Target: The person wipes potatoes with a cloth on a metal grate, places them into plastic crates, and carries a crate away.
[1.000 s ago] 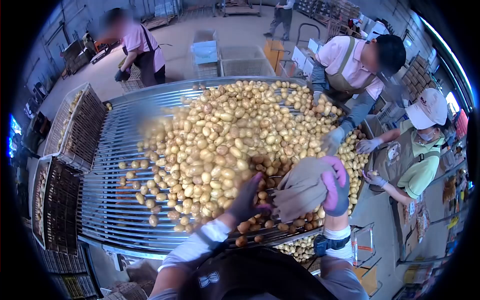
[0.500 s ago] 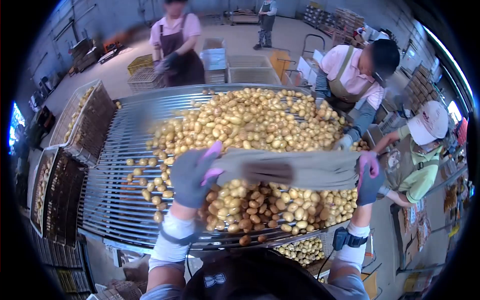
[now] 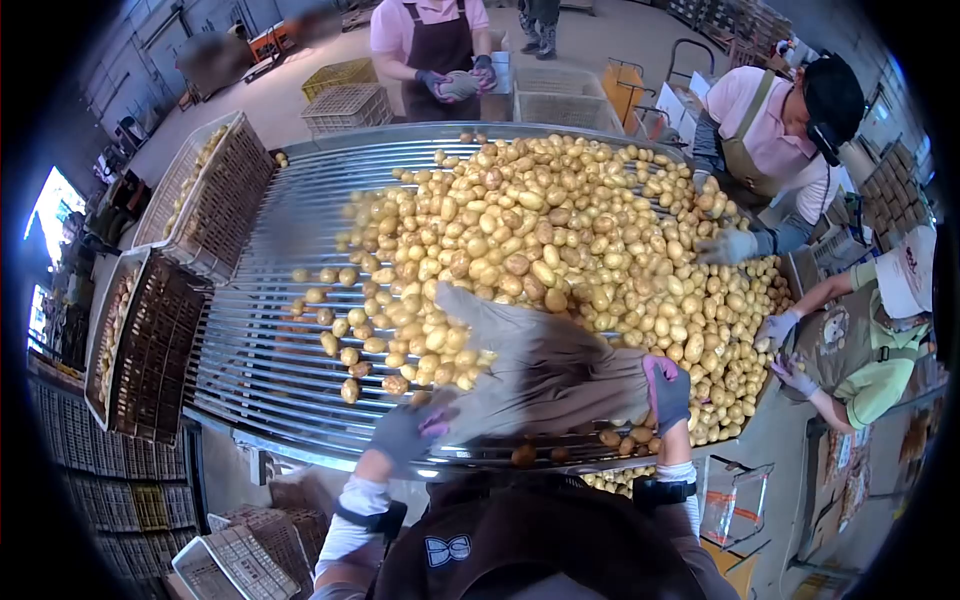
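A grey-brown cloth (image 3: 560, 375) is spread between my hands above the near edge of the metal roller table (image 3: 250, 350). My left hand (image 3: 408, 432), in a grey and pink glove, grips its lower left corner. The right end of the cloth is bunched in my right hand (image 3: 668, 393), gloved the same way. Beneath and beyond the cloth lies a large heap of potatoes (image 3: 530, 230). The cloth hides part of the heap and of the rollers.
Crates holding potatoes (image 3: 205, 195) stand along the table's left side. A person in an apron (image 3: 435, 50) holds something grey across the table. Two co-workers (image 3: 765, 130) are at the right, hands near the potatoes. Stacked crates (image 3: 110, 470) are at lower left.
The cloth, earlier stretched as a narrow band over the heap, is now lower and spread wider. Both my hands have come down and nearer to me. The view has shifted.
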`<move>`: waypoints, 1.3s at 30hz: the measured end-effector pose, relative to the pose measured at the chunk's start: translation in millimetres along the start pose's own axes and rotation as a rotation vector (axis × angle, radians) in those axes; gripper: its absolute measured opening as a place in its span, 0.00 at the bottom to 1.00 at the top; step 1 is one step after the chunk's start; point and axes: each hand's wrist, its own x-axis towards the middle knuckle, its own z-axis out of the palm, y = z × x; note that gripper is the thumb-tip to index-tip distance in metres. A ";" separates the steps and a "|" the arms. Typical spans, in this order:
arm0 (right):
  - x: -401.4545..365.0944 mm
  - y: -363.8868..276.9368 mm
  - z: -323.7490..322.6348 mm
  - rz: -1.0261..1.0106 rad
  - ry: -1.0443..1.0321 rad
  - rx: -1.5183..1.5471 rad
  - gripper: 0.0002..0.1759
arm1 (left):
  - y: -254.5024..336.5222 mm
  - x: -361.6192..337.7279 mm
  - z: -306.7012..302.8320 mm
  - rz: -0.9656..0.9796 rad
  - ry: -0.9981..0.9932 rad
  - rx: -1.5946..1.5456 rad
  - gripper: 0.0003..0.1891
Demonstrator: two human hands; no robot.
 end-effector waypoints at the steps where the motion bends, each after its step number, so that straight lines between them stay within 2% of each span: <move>1: 4.3 -5.9 1.5 -0.027 -0.003 0.070 0.12 | -3.0 15.2 12.6 -0.005 0.102 -0.018 0.26; 3: 9.2 -27.0 -0.4 0.026 -0.015 0.041 0.12 | 11.5 50.1 31.2 -0.086 0.136 -0.104 0.31; 5: 5.9 -72.6 7.9 -0.384 0.067 -0.672 0.12 | 31.8 78.3 54.6 -0.199 0.069 0.077 0.39; 6: 6.0 -76.7 16.8 -0.552 0.173 -0.793 0.17 | 39.7 84.6 68.2 -0.158 0.151 0.103 0.43; 8: 13.1 -81.5 36.2 -0.480 -0.076 -0.794 0.19 | 47.3 95.1 81.1 -0.196 0.167 0.196 0.44; 9: 18.4 -85.0 50.7 -0.377 -0.370 -0.769 0.22 | 44.0 101.1 90.2 -0.192 0.191 0.203 0.44; 10: 4.5 -69.9 72.7 -0.612 -0.244 -0.619 0.21 | 43.8 103.5 90.7 -0.181 0.197 0.206 0.44; 12: -11.6 -64.2 117.4 -0.730 -0.171 -0.635 0.21 | 37.7 101.2 89.0 -0.090 0.115 0.193 0.36; 13: -12.6 -50.2 131.4 -0.729 -0.165 -0.632 0.21 | 34.3 95.0 89.9 -0.086 0.115 0.199 0.36; 15: -9.8 -23.3 153.3 -0.413 -0.270 -0.511 0.17 | 29.6 80.8 84.4 0.037 0.261 0.094 0.29; 16: -7.2 -25.4 149.6 -0.418 -0.264 -0.506 0.17 | 42.8 69.5 58.3 0.060 0.363 -0.029 0.20; 17: -2.3 -29.4 137.9 -0.292 -0.230 -0.390 0.18 | 33.5 62.1 57.5 0.144 0.566 -0.077 0.17; 18: 1.7 -28.9 124.9 -0.161 -0.200 -0.273 0.20 | 31.8 52.7 43.6 0.091 0.613 -0.080 0.16; 20: 15.3 -8.6 80.8 -0.514 0.217 -0.499 0.13 | 31.4 30.3 16.0 0.006 0.737 -0.074 0.15; 21: 29.4 4.8 58.3 -0.433 0.516 -0.422 0.10 | 32.3 22.7 8.6 -0.033 0.819 -0.064 0.14; 22: 30.1 -21.3 31.6 -0.388 0.531 -0.059 0.11 | 41.1 22.0 -5.1 -0.002 0.920 -0.034 0.13; 23: 33.3 -17.5 1.4 -0.118 0.526 0.123 0.11 | 28.1 21.1 6.3 -0.015 0.972 -0.321 0.13; 25: 28.7 -67.1 9.2 -0.355 0.471 -0.051 0.12 | 48.0 20.1 -5.3 -0.013 0.846 -0.375 0.13; 26: 24.0 -70.8 23.7 -0.315 0.300 -0.146 0.14 | 50.1 26.7 -0.2 0.098 0.800 -0.395 0.14; 27: 18.3 -76.5 41.0 -0.276 0.136 -0.238 0.16 | 60.7 29.4 0.6 0.071 0.703 -0.373 0.16; 29: 5.0 -103.5 90.7 -0.430 -0.285 -0.319 0.18 | 91.2 52.5 -2.0 0.342 0.747 -0.429 0.17; 30: -3.9 -91.2 119.9 -0.517 -0.351 -0.315 0.18 | 94.8 52.9 -2.6 0.350 0.744 -0.427 0.17; 31: -9.2 -69.8 146.2 -0.604 -0.418 -0.311 0.19 | 97.0 51.9 -2.7 0.379 0.735 -0.289 0.18; 32: -11.9 -56.0 160.8 -0.605 -0.414 -0.307 0.19 | 98.2 49.8 -4.0 0.403 0.726 -0.150 0.18; 34: -17.3 -38.3 180.8 -0.472 -0.605 -0.815 0.19 | 94.8 35.7 -21.9 0.429 0.780 -0.096 0.18; 35: -15.6 -45.1 176.1 -0.480 -0.609 -0.810 0.19 | 87.6 28.7 -32.3 0.454 0.840 -0.045 0.18; 37: -6.6 -55.0 144.4 -0.353 -0.248 -0.205 0.18 | 74.7 3.7 -54.8 0.278 0.901 0.021 0.14; 39: 12.8 -38.8 96.2 -0.387 0.014 -0.151 0.19 | 42.9 -14.5 -48.1 0.141 1.003 -0.034 0.14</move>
